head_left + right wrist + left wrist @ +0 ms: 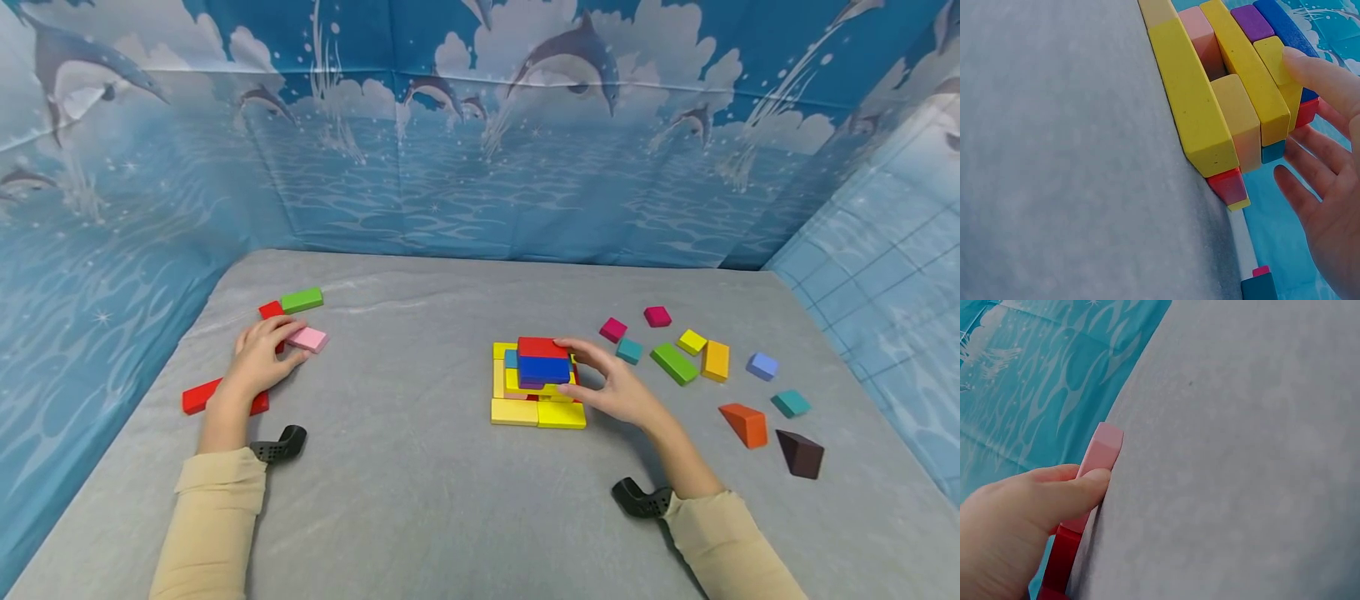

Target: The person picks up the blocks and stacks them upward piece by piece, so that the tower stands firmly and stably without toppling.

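The left hand (pixel 262 357) pinches a smooth oblong pink block (pixel 308 339) at left, beside red blocks (pixel 271 309) — the right hand (pixel 617 390), grip loosely spread, touches a stepped block stack (pixel 543 369) right of centre

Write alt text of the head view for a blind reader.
A person's right hand touches a stack of colored blocks on a gray table while the left hand pinches a pink block beside red and green blocks. Loose blocks lie at right, before a dolphin-print backdrop.
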The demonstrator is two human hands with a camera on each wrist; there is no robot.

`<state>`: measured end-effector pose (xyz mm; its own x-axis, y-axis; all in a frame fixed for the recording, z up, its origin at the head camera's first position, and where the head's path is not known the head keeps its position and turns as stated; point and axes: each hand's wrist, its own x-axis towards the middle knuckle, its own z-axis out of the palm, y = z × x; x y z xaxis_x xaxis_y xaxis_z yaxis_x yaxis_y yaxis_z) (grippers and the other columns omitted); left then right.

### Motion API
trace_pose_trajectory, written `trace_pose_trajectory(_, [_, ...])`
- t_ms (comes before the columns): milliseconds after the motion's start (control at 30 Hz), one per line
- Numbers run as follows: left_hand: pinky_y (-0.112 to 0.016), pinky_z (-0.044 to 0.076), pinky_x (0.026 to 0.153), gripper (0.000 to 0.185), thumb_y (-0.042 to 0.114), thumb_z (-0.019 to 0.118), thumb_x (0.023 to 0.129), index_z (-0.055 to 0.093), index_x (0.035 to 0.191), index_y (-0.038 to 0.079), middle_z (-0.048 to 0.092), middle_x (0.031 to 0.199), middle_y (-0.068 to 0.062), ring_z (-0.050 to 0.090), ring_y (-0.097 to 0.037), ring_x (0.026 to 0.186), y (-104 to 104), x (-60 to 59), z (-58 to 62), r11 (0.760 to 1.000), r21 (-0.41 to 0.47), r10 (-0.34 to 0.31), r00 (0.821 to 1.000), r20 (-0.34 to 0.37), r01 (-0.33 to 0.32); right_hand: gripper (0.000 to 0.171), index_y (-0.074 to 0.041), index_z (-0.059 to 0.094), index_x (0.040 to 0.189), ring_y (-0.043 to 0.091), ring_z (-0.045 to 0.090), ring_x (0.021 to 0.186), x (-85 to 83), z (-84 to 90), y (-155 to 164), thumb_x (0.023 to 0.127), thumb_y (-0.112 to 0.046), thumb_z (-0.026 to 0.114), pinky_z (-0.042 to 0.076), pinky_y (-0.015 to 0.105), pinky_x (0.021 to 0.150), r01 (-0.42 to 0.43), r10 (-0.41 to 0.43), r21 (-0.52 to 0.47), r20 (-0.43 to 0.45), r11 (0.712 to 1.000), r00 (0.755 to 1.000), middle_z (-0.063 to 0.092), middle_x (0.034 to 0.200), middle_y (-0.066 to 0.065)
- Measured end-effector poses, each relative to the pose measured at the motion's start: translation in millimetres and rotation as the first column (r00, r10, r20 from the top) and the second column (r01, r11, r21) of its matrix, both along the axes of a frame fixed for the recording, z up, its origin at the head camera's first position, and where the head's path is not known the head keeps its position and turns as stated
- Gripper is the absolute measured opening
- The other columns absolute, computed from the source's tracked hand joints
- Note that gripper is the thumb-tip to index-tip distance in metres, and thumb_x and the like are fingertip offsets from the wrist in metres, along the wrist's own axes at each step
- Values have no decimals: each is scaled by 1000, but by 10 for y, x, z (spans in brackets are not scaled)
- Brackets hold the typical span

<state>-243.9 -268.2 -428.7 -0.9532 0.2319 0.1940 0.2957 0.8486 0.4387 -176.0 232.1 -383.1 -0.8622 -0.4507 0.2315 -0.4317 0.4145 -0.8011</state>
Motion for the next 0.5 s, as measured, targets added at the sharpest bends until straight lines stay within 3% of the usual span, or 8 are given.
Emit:
trace_pose_trajectory(167, [-59,15,98,43,17,70,81,57,118,1,47,118,-21,35,-39,114,27,-15,-36,999,37,2,996,-86,1,57,4,43,130,33,44,117,-3,7,1,79,3,67,34,55,97,4,-4,0,-2,1000,1000,45,132,22])
trace_pose_trajectory(333, [-55,20,93,37,14,73,76,61,108,-1,51,103,-18,43,-36,101,122,-42,-67,994,98,-25,986,-168,42,57,4,43,130,32,44,117,2,5,2,79,3,67,34,55,96,2,-2,-1,-7,1000,1000,45,132,22])
trace_pose_trajectory(500, [-54,28,95,38,12,72,78,58,110,-2,54,107,-19,46,-34,103,354,-58,-23,981,181,-36,988,-148,63,57,5,43,130,33,44,117,15,-13,-1,79,4,67,34,55,96,-8,8,-11,-14,1000,1000,45,132,22])
